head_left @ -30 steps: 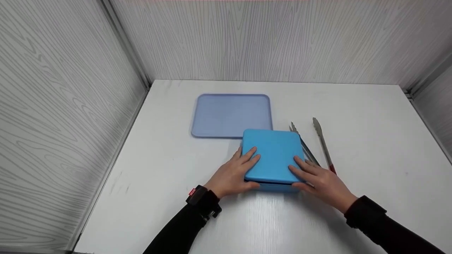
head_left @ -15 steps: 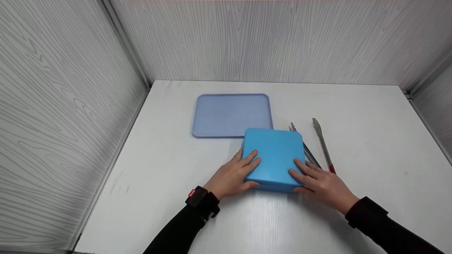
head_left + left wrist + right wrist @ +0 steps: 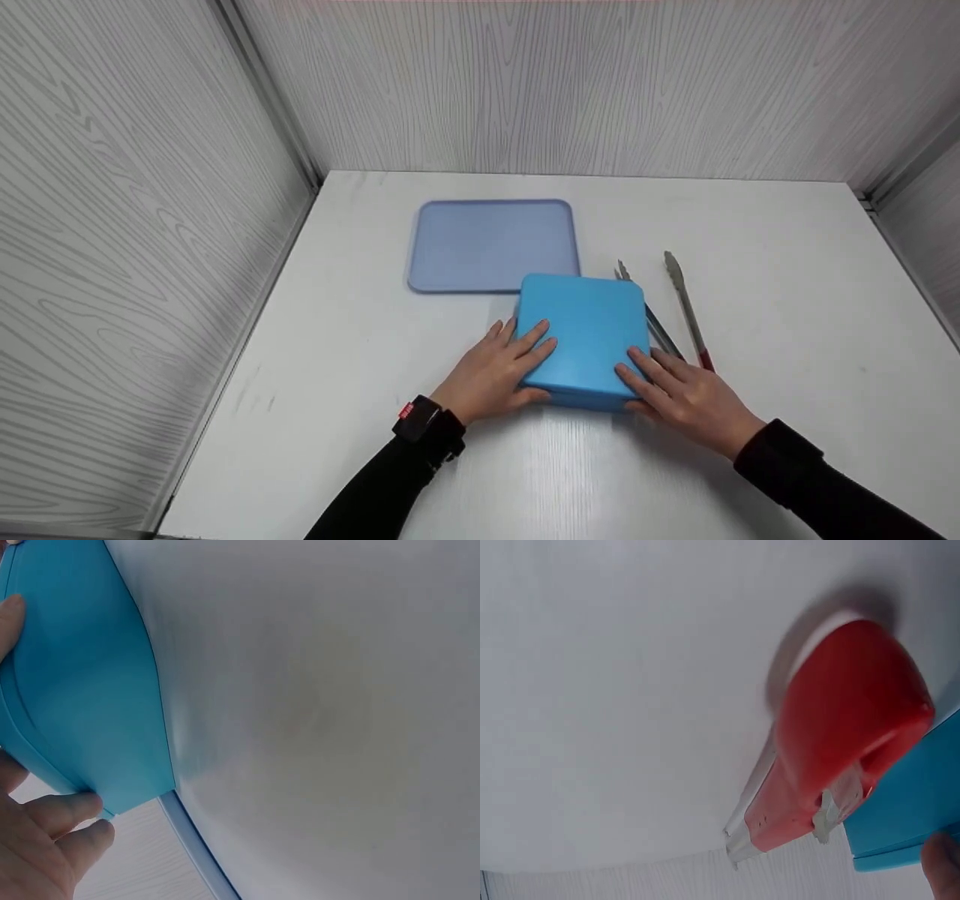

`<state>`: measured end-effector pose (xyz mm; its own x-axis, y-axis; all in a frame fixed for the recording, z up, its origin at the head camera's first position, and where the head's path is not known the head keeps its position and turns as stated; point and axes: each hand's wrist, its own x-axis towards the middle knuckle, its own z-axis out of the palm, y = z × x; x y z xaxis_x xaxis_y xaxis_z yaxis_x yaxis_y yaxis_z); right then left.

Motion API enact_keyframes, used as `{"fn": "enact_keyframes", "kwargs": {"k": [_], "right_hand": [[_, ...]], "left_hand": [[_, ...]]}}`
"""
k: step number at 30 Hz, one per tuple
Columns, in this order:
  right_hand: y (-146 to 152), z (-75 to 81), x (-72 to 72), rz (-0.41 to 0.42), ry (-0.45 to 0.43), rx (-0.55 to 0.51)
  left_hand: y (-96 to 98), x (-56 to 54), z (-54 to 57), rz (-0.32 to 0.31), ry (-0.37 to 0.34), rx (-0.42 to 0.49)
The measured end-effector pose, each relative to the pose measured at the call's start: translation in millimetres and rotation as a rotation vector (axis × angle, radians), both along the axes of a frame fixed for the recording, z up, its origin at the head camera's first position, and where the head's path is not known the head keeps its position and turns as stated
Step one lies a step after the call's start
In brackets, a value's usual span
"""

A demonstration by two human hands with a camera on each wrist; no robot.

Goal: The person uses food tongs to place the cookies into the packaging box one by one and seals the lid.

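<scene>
A square blue box (image 3: 581, 330) with its lid on sits on the table between my two hands. My left hand (image 3: 491, 375) lies at its left side, two fingers stretched over the lid and the thumb at the front edge. From the right, my right hand (image 3: 694, 397) touches the lid's corner with extended fingers, its thumb low at the front. In the left wrist view, left fingertips (image 3: 75, 810) touch the wall of the box (image 3: 90, 682). Metal tongs (image 3: 686, 307) lie spread behind the right hand, their red handle (image 3: 847, 705) large in the right wrist view.
A flat lavender-blue tray (image 3: 491, 247) lies behind the box, its near right corner hidden by the lid. Wood-grain panels (image 3: 135, 262) wall the white table (image 3: 322, 360) at the back and sides.
The dark gap under the lid's front edge has closed. The box has shifted very slightly to the right. Both hands have stayed on it, the right fingers sliding a little nearer the front.
</scene>
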<state>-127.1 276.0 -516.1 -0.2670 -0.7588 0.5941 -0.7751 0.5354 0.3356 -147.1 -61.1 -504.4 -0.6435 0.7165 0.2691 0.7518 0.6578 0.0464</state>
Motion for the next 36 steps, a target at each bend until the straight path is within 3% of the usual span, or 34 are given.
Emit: {"fn": "enact_keyframes", "kwargs": {"k": [6, 11, 14, 17, 20, 23, 31, 36], "right_hand": [[2, 2.4, -0.6, 0.001, 0.003, -0.003], [6, 13.1, -9.9, -0.012, -0.07, -0.063], [9, 18.8, -16.3, -0.065, -0.181, -0.051], [12, 21.5, -20.5, -0.141, -0.355, -0.003], [12, 22.4, -22.9, -0.241, -0.548, 0.031], [9, 23.2, -24.8, -0.326, -0.687, 0.043], [4, 21.7, -29.0, -0.407, -0.824, 0.033], [4, 18.4, -30.1, -0.406, -0.824, 0.023]], "left_hand": [[0.0, -0.6, 2.6, 0.019, 0.008, -0.019], [-0.1, -6.3, 10.7, 0.066, -0.086, -0.001], [0.6, -15.2, 15.3, 0.077, -0.175, 0.014], [2.0, -25.6, 16.7, 0.075, -0.253, 0.013], [4.1, -34.0, 14.7, 0.079, -0.305, 0.012], [5.6, -38.7, 11.6, 0.082, -0.327, 0.012], [4.8, -39.9, 7.6, 0.079, -0.315, 0.01], [2.7, -40.2, 4.6, 0.074, -0.312, 0.023]]}}
